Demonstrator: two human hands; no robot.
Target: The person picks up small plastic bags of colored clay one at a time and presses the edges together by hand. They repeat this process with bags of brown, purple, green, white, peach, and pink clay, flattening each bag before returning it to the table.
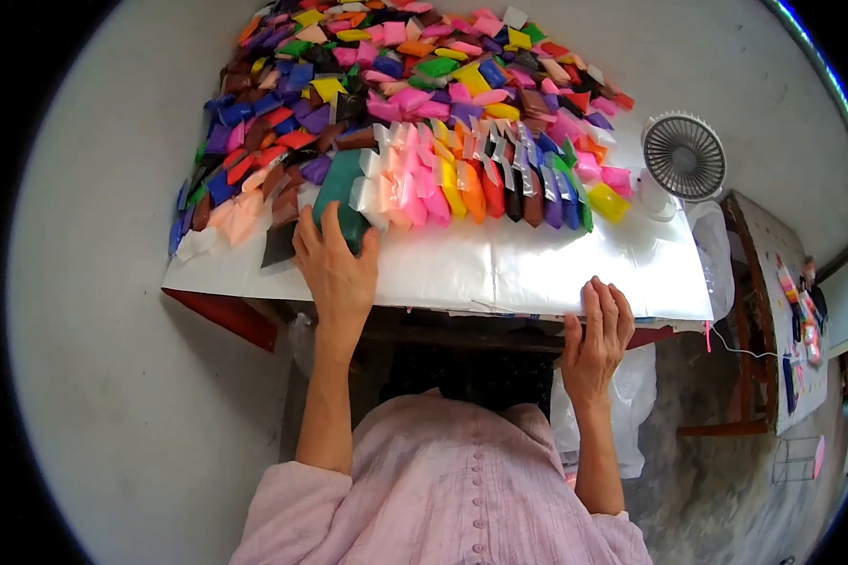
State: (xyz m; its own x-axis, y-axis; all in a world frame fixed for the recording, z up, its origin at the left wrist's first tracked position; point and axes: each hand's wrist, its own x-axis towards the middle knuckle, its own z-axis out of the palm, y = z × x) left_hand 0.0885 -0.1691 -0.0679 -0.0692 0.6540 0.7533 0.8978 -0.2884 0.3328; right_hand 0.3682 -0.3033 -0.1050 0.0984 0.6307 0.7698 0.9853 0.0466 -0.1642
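Note:
My left hand [334,268] is on a dark green block [341,193], its fingers bent over the near end. The block stands at the left end of a row of small clear-wrapped packets [476,179], sorted by colour from white through pink, yellow, orange, red, black, brown and purple to green. What the packets contain cannot be made out. My right hand [597,334] rests at the table's front edge, fingers stretched out and holding nothing.
Behind the row lies a big heap of mixed coloured packets [415,71]. A white fan [683,160] stands at the table's right. The table [424,273] has a shiny white cover. Plastic bags [631,395] hang below, and a side table [773,282] holds small items.

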